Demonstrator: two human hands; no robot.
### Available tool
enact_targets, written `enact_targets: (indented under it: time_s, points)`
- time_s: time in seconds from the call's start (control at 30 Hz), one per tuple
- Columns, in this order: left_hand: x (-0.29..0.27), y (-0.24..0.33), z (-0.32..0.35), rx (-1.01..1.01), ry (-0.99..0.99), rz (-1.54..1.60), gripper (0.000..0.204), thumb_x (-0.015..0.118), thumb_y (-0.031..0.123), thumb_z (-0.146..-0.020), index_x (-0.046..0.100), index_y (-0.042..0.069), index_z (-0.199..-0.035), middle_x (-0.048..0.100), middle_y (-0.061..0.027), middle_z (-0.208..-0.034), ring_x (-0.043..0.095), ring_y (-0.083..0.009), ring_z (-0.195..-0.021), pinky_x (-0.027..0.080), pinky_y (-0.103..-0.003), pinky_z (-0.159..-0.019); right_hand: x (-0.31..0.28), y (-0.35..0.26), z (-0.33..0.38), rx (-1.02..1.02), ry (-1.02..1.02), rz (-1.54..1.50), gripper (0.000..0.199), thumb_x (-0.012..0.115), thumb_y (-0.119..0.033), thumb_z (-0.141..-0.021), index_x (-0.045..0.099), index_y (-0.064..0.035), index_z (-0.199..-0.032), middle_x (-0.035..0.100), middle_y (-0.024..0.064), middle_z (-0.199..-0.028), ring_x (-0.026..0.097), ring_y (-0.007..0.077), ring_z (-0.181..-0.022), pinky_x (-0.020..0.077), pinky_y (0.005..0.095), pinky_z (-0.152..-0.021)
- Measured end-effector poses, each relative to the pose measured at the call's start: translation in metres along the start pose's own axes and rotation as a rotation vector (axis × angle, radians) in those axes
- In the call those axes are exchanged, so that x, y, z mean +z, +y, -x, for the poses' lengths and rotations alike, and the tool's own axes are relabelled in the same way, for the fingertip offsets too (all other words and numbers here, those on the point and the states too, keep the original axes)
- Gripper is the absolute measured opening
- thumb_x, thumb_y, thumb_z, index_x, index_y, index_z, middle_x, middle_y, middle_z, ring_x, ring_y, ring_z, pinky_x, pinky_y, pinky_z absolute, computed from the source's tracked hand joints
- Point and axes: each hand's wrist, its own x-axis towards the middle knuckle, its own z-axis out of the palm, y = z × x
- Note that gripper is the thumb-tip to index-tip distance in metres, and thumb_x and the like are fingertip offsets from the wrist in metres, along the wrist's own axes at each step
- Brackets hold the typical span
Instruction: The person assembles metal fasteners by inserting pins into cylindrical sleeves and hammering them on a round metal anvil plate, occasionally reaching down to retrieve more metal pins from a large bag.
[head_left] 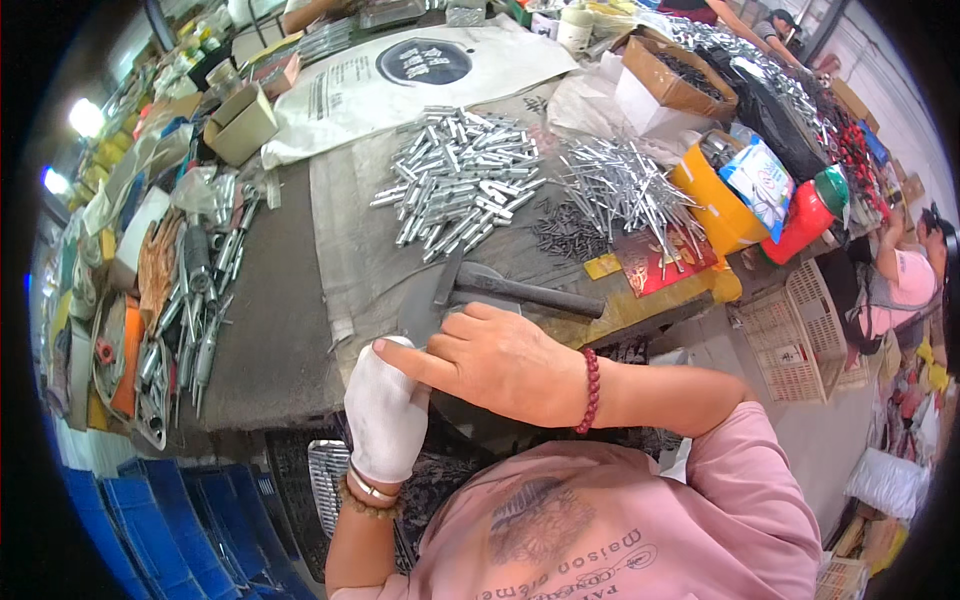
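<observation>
White fabric: I see the glove (384,415) on the left hand (390,440), lower left of centre, long axis nearly upright; the right hand (510,368) lays its index finger (418,367) leftward across it, other fingers curled. Whether either grips, I cannot tell.

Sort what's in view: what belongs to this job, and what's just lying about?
Probably for the job: white glove, hammer, silver cylinders, thin rods, dark pins.

Probably just lying about: red bottle, yellow container, open beige box, blue bins.
</observation>
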Motion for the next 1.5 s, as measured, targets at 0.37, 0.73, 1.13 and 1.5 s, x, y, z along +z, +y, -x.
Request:
enact_targets:
  time_s: [0.37, 0.73, 1.13, 1.5]
  points:
    - [-0.007, 0.012, -0.013, 0.0, -0.007, 0.149, 0.017, 0.08, 0.003, -0.082, 0.077, 0.004, -0.099, 0.066, -0.0129, -0.095, 0.066, -0.0325, -0.096, 0.053, -0.041, -0.085, -0.026, 0.045, 0.043, 0.394, -0.002, 0.098, 0.044, 0.073, -0.005, -0.079, 0.07, -0.0068, -0.123, 0.066, 0.0089, -0.099, 0.064, 0.0306, -0.102, 0.0516, 0.043, -0.093]
    - [-0.006, 0.01, -0.011, -0.021, 0.0, 0.166, 0.018, 0.082, 0.001, -0.078, 0.076, 0.004, -0.096, 0.064, -0.0116, -0.094, 0.065, -0.0327, -0.093, 0.053, -0.042, -0.082, -0.042, 0.003, 0.067, 0.265, 0.188, -0.012, 0.06, 0.067, 0.003, -0.084, 0.071, -0.0172, -0.141, 0.059, 0.0067, -0.095, 0.065, 0.0235, -0.073, 0.0545, 0.0363, -0.063]
    - [-0.004, 0.008, -0.013, 0.04, 0.011, 0.149, 0.022, 0.083, -0.001, -0.077, 0.076, 0.005, -0.097, 0.065, -0.0102, -0.094, 0.065, -0.0322, -0.092, 0.053, -0.041, -0.081, -0.04, -0.006, 0.07, 0.252, 0.192, 0.027, 0.06, 0.067, -0.003, -0.085, 0.069, -0.0185, -0.143, 0.056, 0.0052, -0.093, 0.063, 0.0215, -0.074, 0.0536, 0.0344, -0.063]
    - [-0.005, 0.007, -0.014, -0.009, 0.003, 0.22, 0.019, 0.085, -0.001, -0.076, 0.075, 0.001, -0.093, 0.065, -0.0111, -0.093, 0.065, -0.0294, -0.092, 0.053, -0.039, -0.081, -0.053, 0.005, 0.061, 0.4, 0.238, -0.241, 0.067, 0.067, 0.01, -0.077, 0.074, -0.0169, -0.138, 0.064, 0.0096, -0.094, 0.067, 0.027, -0.077, 0.0571, 0.0364, -0.067]
